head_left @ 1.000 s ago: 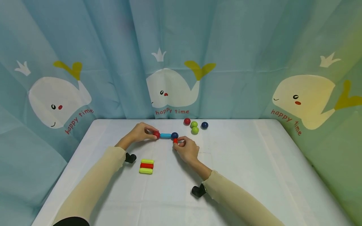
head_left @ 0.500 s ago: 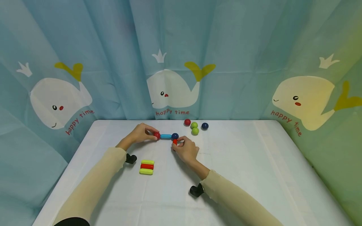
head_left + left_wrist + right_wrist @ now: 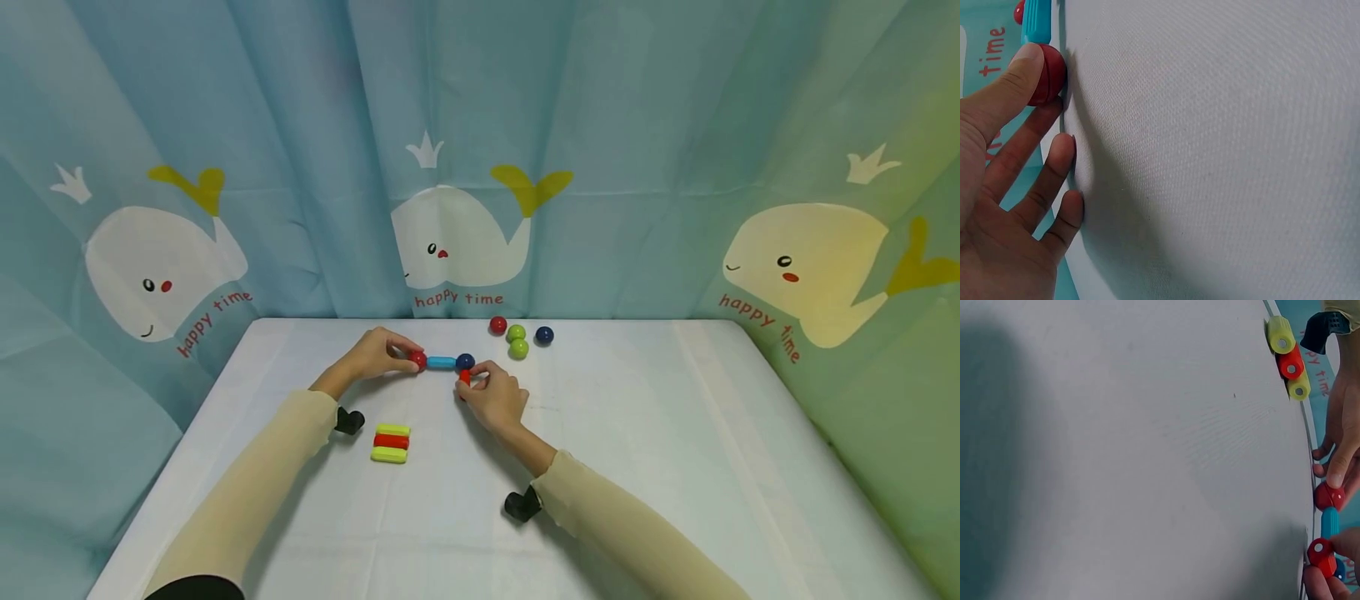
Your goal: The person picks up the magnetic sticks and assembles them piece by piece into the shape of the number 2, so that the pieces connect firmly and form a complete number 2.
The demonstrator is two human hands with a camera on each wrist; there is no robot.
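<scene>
My left hand [image 3: 378, 354] pinches a red ball [image 3: 1052, 75] between thumb and index finger, the other fingers spread near the tabletop. A light blue rod [image 3: 442, 363] runs from that ball to a dark blue ball [image 3: 465, 362]. With thumb and fingers, my right hand [image 3: 498, 397] grips a short red rod [image 3: 1322, 555] whose far end meets the dark blue ball, so the pieces form a corner. In the right wrist view a round silvery disc shows on the red rod's near end. The dark blue ball is mostly hidden there behind the red rod.
Two yellow-green rods [image 3: 389, 455] with a red rod [image 3: 392, 442] between them lie side by side, nearer the person. Behind the right hand sit a red ball [image 3: 498, 326], two green balls [image 3: 518, 349] and a dark blue ball [image 3: 544, 336]. A whale-print curtain [image 3: 630, 250] hangs behind the white table [image 3: 675, 450].
The red rod in my right hand has swung slightly toward the person, its near end showing lower under the dark blue ball. My left hand keeps its pinch on the red ball.
</scene>
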